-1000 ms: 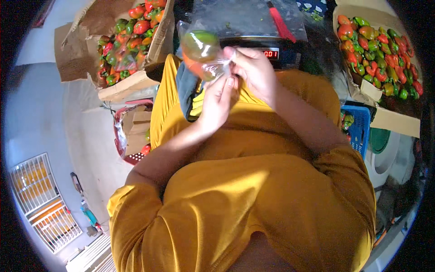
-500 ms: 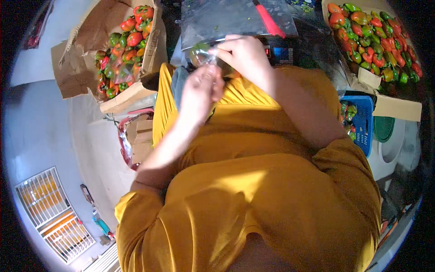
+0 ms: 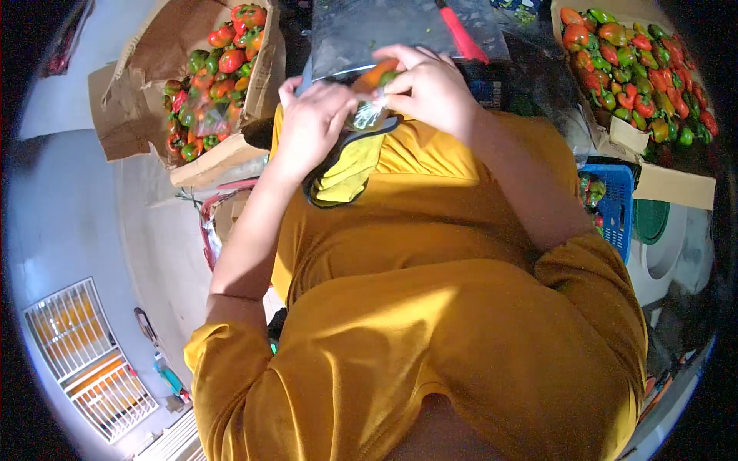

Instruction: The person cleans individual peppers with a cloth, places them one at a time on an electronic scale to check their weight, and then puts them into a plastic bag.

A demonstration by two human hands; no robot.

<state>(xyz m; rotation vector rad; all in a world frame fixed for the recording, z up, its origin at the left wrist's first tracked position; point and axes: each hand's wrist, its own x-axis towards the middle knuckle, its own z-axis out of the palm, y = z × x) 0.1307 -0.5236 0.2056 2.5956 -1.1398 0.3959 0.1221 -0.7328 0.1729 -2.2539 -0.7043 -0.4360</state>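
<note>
Both hands meet at chest height over a clear bag (image 3: 367, 114) with an orange and green pepper (image 3: 377, 75) inside. The bag sits just in front of the plastic-covered scale (image 3: 400, 34), and everything else is placed from that scale.

The likeliest slip is the thin plastic escaping the fingers: the film is gathered into a small twisted neck, and if the pinch loosens the pepper could drop toward the yellow apron pocket (image 3: 347, 173) below. A hard pull on the neck might also tear the film, judging by how thin it looks.

The left hand (image 3: 311, 127), left of the scale, is bent at the wrist with fingers curled inward, pinching the bag's neck. The right hand (image 3: 430, 88), directly before the scale, arches over the pepper with fingers closed around the top of the bag, the thumb tucked underneath. Both grips are clamped on the bag.

A cardboard box (image 3: 134, 100) of red and green peppers stands left of the scale, a second box (image 3: 653, 180) to its right, and a blue crate (image 3: 619, 207) nearer the person on that side.
</note>
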